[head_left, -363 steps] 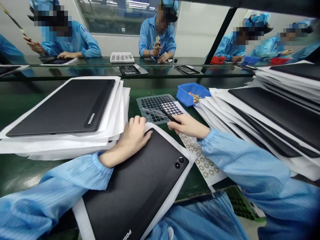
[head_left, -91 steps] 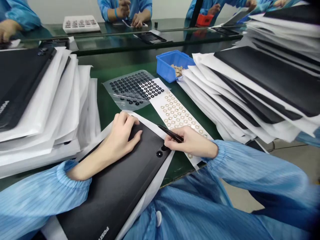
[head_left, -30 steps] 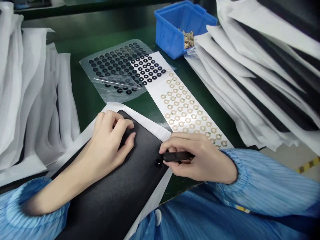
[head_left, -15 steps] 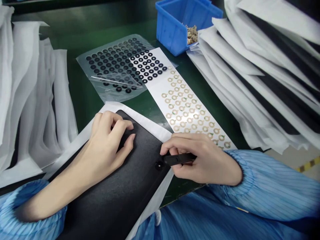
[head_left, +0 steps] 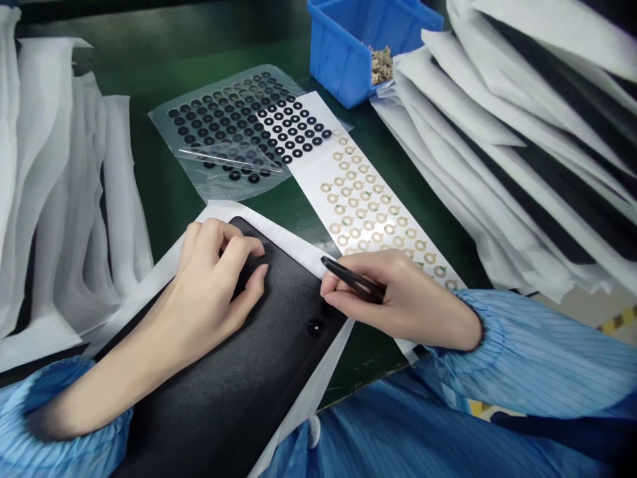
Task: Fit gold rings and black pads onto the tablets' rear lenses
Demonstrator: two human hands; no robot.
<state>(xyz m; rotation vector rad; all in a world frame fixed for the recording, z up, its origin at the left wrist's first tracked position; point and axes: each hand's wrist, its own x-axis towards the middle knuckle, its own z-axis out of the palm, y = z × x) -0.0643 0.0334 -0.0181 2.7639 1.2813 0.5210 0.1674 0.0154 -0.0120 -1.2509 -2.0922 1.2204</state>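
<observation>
A black tablet back cover [head_left: 239, 378] lies on a white sheet in front of me, with two round camera holes [head_left: 315, 326] near its right edge. My left hand [head_left: 209, 285] rests on the cover's upper corner, fingers curled and pressing down. My right hand [head_left: 398, 299] pinches black tweezers [head_left: 351, 279], their tip lifted and pointing up-left just above the camera holes. A white strip of ring stickers [head_left: 368, 219] runs under my right hand.
A clear film of black rings [head_left: 223, 133] lies beyond the cover. A blue bin [head_left: 343, 46] of small parts stands at the back. Stacks of covers between white sheets rise at the right [head_left: 537, 146] and the left [head_left: 60, 199]. The table edge is near my lap.
My right hand has turned the tweezers from lying flat at the camera holes to tip raised and pointing up-left. The left hand has stayed put.
</observation>
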